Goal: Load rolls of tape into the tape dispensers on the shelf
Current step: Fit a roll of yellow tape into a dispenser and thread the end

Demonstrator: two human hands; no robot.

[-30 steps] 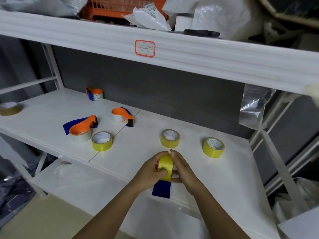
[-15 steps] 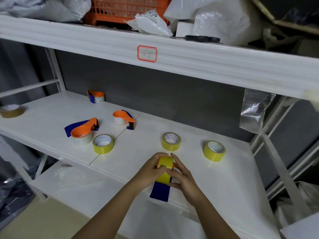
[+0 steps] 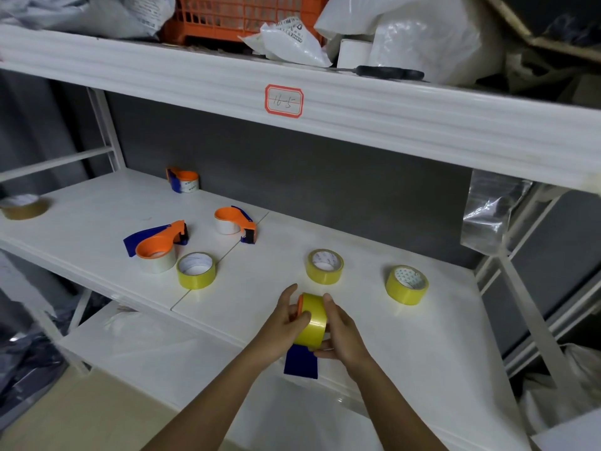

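Centrally, near the front edge of the white shelf (image 3: 406,336): one yellow tape roll (image 3: 313,320) held upright on its edge, seated on an orange and blue dispenser (image 3: 301,359) whose blue handle hangs below the hands and whose orange rim shows at the roll's left side.

Left hand (image 3: 282,323): fingers curled round the left side of the roll and dispenser, thumb laid across the yellow face.

Right hand (image 3: 341,330): fingers wrapped round the right side of the same roll, index finger on top, thumb underneath by the blue handle.

Loose yellow rolls lying flat on the shelf, three:
- one (image 3: 196,270) at the seam between the two shelf boards, just beside a dispenser;
- one (image 3: 324,266) just behind the hands;
- one (image 3: 406,285) to the right, well apart from the hands.

Dispensers on the left board, each carrying a white roll, three:
- one (image 3: 158,247) lying flat, blue handle pointing left;
- one (image 3: 234,222) further back near the seam;
- one (image 3: 182,180) at the rear by the grey wall.

Brown tape roll (image 3: 23,206) at the far left edge of the shelf.

Upper shelf: red-bordered label (image 3: 283,101) on its front lip; orange crate (image 3: 240,14), white bags (image 3: 406,34) and a black-handled tool (image 3: 387,72) on top.
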